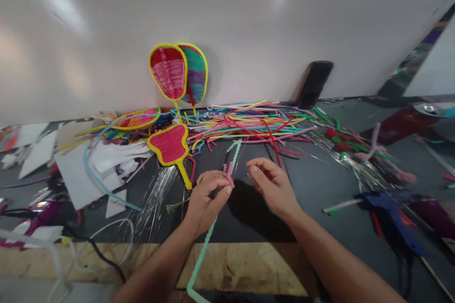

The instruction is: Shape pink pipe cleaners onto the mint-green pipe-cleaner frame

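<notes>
My left hand [210, 195] is closed, its thumb and forefinger pinching a short, bent pink pipe cleaner [231, 173] together with a long mint-green pipe cleaner [205, 252]. The green one looks twisted; it rises past my fingertips to a bent tip and hangs below my hand to a sharp bend near the front edge. Just to the right, my right hand [272, 182] has its thumb and fingers drawn together, apart from the pink piece. Whatever is between those fingertips, if anything, cannot be made out.
Beyond my hands lies a heap of coloured pipe cleaners [245, 123]. Fan shapes with yellow rims [168, 72] lean on the white board [241, 33], and a pink-and-yellow one [169, 144] lies nearer. A phone [315, 83], a blue glue gun [387, 213] and a can [401, 123] are rightward.
</notes>
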The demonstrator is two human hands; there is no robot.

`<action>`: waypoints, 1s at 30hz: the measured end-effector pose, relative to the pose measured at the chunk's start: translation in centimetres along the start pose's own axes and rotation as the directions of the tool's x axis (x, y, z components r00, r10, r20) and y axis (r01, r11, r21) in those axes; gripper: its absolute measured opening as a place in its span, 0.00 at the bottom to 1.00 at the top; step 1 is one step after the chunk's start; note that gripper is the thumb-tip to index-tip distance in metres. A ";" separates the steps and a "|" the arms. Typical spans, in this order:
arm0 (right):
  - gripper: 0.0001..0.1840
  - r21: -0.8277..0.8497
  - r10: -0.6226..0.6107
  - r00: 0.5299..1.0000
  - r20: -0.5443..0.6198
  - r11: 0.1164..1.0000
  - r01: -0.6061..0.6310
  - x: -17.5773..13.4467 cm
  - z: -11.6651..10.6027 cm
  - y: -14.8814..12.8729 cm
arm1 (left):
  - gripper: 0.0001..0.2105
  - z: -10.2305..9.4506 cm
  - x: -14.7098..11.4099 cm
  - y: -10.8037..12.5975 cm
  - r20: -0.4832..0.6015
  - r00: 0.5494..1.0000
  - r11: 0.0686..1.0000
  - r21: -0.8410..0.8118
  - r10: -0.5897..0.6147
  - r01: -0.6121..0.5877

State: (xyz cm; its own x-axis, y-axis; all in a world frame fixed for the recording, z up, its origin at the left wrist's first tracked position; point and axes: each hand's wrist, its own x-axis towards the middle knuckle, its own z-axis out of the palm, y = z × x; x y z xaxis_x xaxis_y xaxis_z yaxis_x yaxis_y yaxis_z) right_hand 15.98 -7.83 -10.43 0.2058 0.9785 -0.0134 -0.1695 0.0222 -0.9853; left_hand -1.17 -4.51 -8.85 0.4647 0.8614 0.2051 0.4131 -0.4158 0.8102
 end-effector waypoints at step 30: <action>0.10 0.414 0.173 0.889 0.425 0.836 -0.360 -0.1 0.1 1.1 | 0.15 -0.1 -0.3 0.6 0.358 0.929 0.864 -0.434 -0.093 0.254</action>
State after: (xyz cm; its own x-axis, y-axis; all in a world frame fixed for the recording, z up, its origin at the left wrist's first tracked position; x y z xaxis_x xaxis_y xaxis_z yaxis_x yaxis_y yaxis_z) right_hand 15.66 -7.91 -11.49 -0.2558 0.9605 -0.1098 -0.6148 -0.2493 -0.7483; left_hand -1.14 -5.01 -8.35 0.6735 0.7346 -0.0817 0.1355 -0.0140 0.9907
